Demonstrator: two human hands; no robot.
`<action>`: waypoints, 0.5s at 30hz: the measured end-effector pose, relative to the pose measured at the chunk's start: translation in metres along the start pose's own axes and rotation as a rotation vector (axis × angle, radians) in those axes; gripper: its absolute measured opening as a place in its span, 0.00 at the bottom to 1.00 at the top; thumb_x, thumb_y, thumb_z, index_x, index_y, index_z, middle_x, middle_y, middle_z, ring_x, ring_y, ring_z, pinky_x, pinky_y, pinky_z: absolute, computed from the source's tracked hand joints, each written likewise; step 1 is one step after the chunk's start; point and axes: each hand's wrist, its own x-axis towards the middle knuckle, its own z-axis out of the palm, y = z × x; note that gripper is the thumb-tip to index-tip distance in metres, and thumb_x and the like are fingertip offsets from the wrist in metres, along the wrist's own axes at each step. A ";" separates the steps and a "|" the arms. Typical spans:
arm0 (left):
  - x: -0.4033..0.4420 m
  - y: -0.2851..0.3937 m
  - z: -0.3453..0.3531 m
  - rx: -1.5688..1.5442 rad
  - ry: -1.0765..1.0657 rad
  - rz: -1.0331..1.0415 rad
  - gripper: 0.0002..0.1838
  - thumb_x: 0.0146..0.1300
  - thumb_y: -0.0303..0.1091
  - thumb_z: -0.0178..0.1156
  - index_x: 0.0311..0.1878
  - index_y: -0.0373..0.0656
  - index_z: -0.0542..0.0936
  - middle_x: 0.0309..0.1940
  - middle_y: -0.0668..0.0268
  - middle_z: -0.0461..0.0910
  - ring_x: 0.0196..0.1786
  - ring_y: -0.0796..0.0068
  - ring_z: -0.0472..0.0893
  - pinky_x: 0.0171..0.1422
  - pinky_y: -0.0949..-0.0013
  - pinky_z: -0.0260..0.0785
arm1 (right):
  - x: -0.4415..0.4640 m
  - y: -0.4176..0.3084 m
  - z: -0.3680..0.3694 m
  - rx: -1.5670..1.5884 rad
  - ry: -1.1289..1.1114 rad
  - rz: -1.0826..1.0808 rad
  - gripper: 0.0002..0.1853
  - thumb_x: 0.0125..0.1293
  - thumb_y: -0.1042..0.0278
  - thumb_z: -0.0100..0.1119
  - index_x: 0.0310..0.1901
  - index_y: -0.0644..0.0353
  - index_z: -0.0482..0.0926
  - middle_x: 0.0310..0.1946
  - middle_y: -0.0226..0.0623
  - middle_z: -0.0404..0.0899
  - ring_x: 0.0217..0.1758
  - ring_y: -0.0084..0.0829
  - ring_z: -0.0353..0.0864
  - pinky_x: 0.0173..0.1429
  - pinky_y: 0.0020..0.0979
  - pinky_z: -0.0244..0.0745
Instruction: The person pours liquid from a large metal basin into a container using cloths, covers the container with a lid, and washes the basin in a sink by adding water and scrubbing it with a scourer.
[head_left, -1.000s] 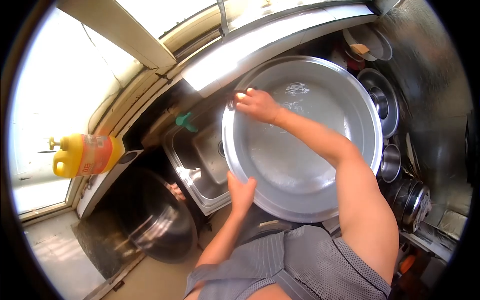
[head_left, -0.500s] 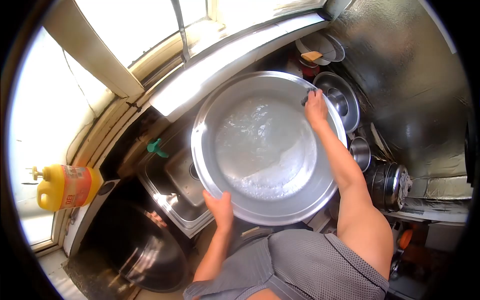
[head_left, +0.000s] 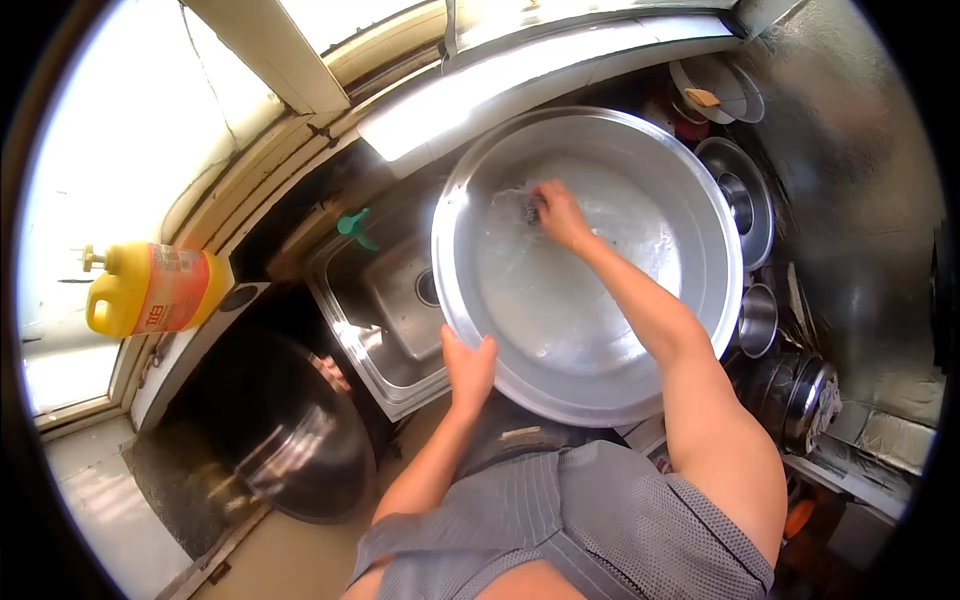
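A large round metal basin (head_left: 600,395) with some water in it rests partly over the sink, tilted view from above. My left hand (head_left: 468,368) grips its near-left rim, thumb on the rim and fingers hidden beneath. Inside the basin, my right hand (head_left: 560,212) is closed on a dark scouring pad (head_left: 534,208) against the upper-left part of the inner surface. Wet streaks and a little foam show near the pad.
Left of the basin is a steel sink (head_left: 400,300) with a green tap handle (head_left: 355,229). A yellow pump bottle (head_left: 155,288) stands by the window. A dark bowl (head_left: 305,440) is lower left; metal bowls (head_left: 758,320) and a pot (head_left: 800,400) line the right.
My right hand with the pad has gone from the basin's left rim to its right rim, then back inside toward the upper left. My left hand has stayed on the rim.
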 end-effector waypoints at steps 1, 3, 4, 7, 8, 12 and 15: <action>0.001 0.000 0.001 0.011 -0.002 0.005 0.19 0.53 0.23 0.58 0.50 0.32 0.69 0.43 0.54 0.77 0.47 0.64 0.79 0.55 0.63 0.71 | -0.004 -0.033 -0.006 0.120 -0.029 -0.026 0.16 0.59 0.82 0.55 0.49 0.62 0.79 0.46 0.48 0.76 0.48 0.51 0.78 0.50 0.43 0.76; 0.003 0.000 0.002 0.020 0.008 0.007 0.19 0.53 0.23 0.58 0.49 0.32 0.69 0.42 0.54 0.78 0.45 0.64 0.79 0.54 0.63 0.71 | -0.014 -0.084 -0.007 0.147 0.044 -0.222 0.18 0.57 0.84 0.54 0.50 0.61 0.79 0.45 0.45 0.76 0.47 0.50 0.78 0.49 0.42 0.76; 0.005 0.000 0.001 0.033 0.004 0.016 0.18 0.53 0.23 0.58 0.48 0.32 0.69 0.41 0.54 0.78 0.44 0.64 0.79 0.53 0.63 0.72 | -0.017 -0.106 -0.007 0.114 0.064 -0.315 0.19 0.56 0.83 0.56 0.51 0.59 0.79 0.46 0.44 0.76 0.46 0.48 0.78 0.48 0.41 0.77; 0.007 0.003 0.003 0.004 0.015 0.019 0.18 0.52 0.23 0.58 0.47 0.33 0.69 0.39 0.55 0.79 0.42 0.64 0.80 0.51 0.64 0.72 | -0.011 -0.144 0.001 0.040 0.039 -0.547 0.19 0.56 0.79 0.58 0.51 0.57 0.81 0.46 0.39 0.77 0.44 0.42 0.78 0.48 0.38 0.77; 0.007 0.004 0.003 0.009 0.015 0.022 0.18 0.52 0.23 0.58 0.47 0.33 0.69 0.39 0.55 0.79 0.42 0.64 0.80 0.51 0.64 0.72 | -0.007 -0.149 0.005 -0.011 0.000 -0.690 0.17 0.57 0.77 0.58 0.50 0.56 0.81 0.46 0.37 0.77 0.43 0.38 0.78 0.47 0.37 0.77; 0.006 0.012 0.004 0.066 0.030 0.011 0.18 0.52 0.23 0.58 0.47 0.33 0.70 0.39 0.55 0.79 0.42 0.65 0.80 0.51 0.65 0.72 | 0.049 -0.113 0.025 -0.176 0.217 -0.788 0.18 0.56 0.72 0.58 0.50 0.51 0.83 0.48 0.32 0.78 0.42 0.35 0.77 0.46 0.33 0.78; 0.004 0.011 0.003 0.109 0.039 0.007 0.18 0.52 0.23 0.58 0.47 0.34 0.70 0.39 0.56 0.79 0.42 0.67 0.79 0.51 0.65 0.72 | 0.092 -0.066 0.006 -0.382 0.252 -0.595 0.16 0.56 0.71 0.56 0.46 0.51 0.84 0.45 0.33 0.77 0.42 0.36 0.78 0.45 0.33 0.80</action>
